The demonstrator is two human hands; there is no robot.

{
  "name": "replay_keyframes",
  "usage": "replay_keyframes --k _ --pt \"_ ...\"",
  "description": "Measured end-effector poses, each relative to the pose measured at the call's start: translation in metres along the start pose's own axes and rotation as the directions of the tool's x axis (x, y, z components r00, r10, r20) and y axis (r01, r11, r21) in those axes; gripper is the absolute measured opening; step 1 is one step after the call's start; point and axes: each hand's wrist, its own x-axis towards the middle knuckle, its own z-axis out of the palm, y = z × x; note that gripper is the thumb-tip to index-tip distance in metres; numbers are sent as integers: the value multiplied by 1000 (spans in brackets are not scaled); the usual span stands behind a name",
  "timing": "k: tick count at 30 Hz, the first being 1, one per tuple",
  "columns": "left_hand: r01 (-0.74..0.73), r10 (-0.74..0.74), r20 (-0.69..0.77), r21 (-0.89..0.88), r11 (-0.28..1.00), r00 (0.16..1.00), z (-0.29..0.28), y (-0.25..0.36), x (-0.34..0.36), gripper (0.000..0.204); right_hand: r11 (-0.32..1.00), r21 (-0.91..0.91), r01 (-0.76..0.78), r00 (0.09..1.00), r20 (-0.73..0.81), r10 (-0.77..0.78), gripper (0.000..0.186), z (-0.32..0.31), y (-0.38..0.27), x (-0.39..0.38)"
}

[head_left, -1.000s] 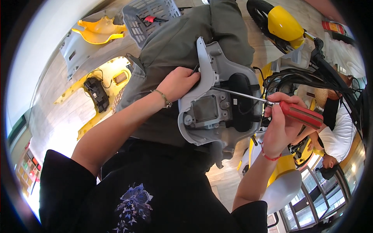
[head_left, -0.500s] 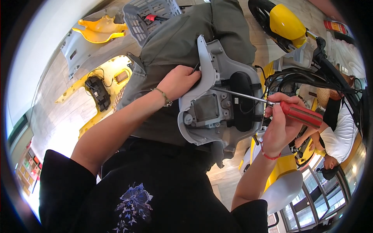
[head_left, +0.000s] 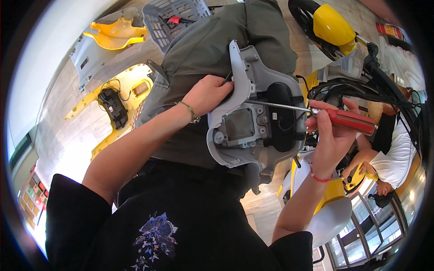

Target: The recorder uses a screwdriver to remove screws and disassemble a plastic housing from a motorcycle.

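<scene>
A grey plastic scooter cover (head_left: 220,156) lies across my lap, its ribbed inner side up, with a black oval part (head_left: 281,118) and a square panel (head_left: 239,123) set in it. My left hand (head_left: 209,95) is closed on the cover's raised left edge, its fingertips partly hidden behind that edge. From the right, my right hand (head_left: 333,124) grips a red-handled screwdriver (head_left: 350,121). The long metal shaft reaches left over the black part, and its tip is at the inner wall of the cover, near the square panel.
At upper left are a grey slotted basket (head_left: 156,22), an orange-yellow shell (head_left: 118,34) and a yellow panel (head_left: 97,140) bearing a black unit (head_left: 113,107). To the right stands a partly stripped scooter with a yellow front fender (head_left: 334,28) and loose black cables (head_left: 348,88). Beyond it sits another person (head_left: 393,158).
My right hand has shifted slightly and its fingers have loosened and spread along the handle. The screwdriver's handle has tipped a little upward in the picture. My left hand and the cover stay put.
</scene>
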Motion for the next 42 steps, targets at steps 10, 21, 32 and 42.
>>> replay_keyframes --k 10,21,32,42 --pt "-12 12 14 0 1000 1000 -1 1 -1 41 993 110 32 989 137 -47 44 -30 -12 13" --pt "-14 14 30 -16 1000 999 0 -2 0 41 877 -401 264 933 338 -126 38 -69 -45 28" --pt "5 -5 -3 8 1000 1000 -1 -2 0 40 756 -615 225 907 417 69 19 -40 -81 28" --pt "-10 10 15 19 1000 1000 -3 -3 -2 41 723 -653 223 899 425 107 18 -24 -95 35"
